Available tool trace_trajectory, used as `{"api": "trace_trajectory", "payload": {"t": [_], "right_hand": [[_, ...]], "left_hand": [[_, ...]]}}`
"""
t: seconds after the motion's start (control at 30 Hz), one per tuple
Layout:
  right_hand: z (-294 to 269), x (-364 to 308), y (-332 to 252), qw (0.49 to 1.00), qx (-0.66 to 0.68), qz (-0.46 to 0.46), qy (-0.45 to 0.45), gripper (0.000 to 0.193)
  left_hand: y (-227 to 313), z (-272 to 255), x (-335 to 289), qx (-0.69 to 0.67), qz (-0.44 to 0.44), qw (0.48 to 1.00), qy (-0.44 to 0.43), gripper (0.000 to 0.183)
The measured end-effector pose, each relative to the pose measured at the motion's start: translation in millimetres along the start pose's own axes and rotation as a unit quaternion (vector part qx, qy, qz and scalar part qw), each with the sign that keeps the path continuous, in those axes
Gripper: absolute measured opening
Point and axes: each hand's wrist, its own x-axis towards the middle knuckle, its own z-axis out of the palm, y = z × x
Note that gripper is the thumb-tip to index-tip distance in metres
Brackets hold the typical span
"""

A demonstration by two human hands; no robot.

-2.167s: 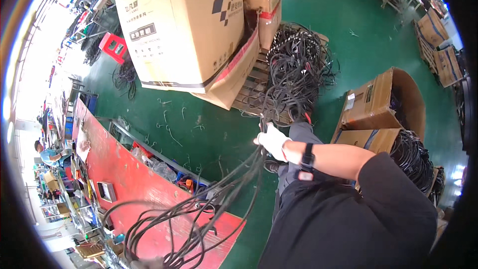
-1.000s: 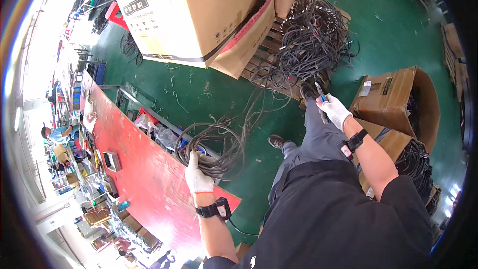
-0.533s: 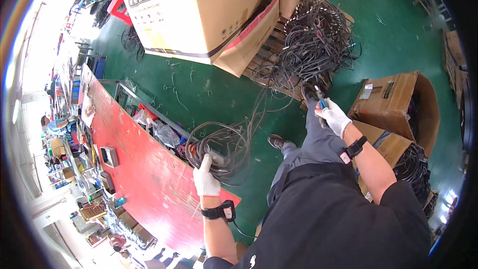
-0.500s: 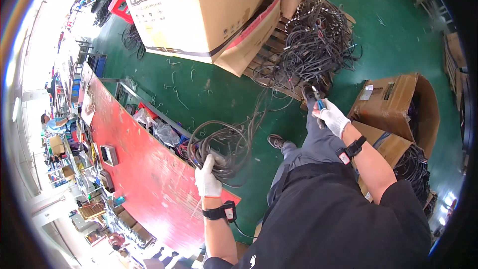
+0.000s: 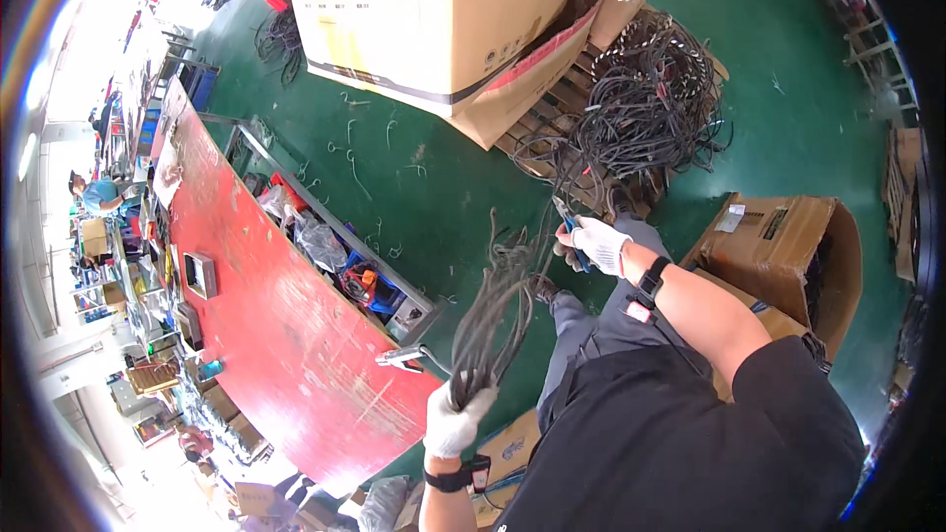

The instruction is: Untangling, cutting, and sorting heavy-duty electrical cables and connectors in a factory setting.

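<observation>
The bundle of dark cables (image 5: 498, 320) is hanging in the air in front of you, between the red workbench (image 5: 266, 335) and your legs; its lower end is being squeezed in your left hand (image 5: 455, 421), whose gloved fingers are closing fully around the gathered strands; from there the cables are rising up and to the right toward your right hand (image 5: 594, 243). That hand (also in a white glove) is curling around a blue-handled tool (image 5: 570, 228) just where the upper strands are passing, though you cannot tell from here whether the tool's tip is actually touching them.

The bench's long edge is running just left of the bundle, with a metal trough (image 5: 335, 236) of bits and bags sitting along it; a stretch of green floor (image 5: 434, 177) is lying open between the bench and the wooden pallet (image 5: 552, 128) ahead of you; on that pallet a big heap of black cables (image 5: 645, 113) is resting beside large cardboard boxes (image 5: 434, 15). To your right, an open brown carton (image 5: 788, 256) is standing close to your arm, so room on that side is tighter.
</observation>
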Motion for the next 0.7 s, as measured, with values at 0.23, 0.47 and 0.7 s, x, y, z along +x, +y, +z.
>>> {"api": "trace_trajectory", "payload": {"t": [0.23,0.47,0.7], "right_hand": [[7.6,79.0,46.9,0.991,-0.051,0.126,0.004,0.018],[35.2,100.2,75.2,0.918,-0.389,0.073,-0.032,0.088],[19.1,104.0,83.7,0.885,-0.433,0.145,-0.095,0.030]], "left_hand": [[22.0,12.1,-48.3,0.034,-0.023,0.999,-0.029,0.028],[33.9,15.1,-44.5,0.106,0.174,0.967,-0.151,0.029],[11.7,11.1,-47.4,0.066,0.128,0.985,-0.097,0.031]]}}
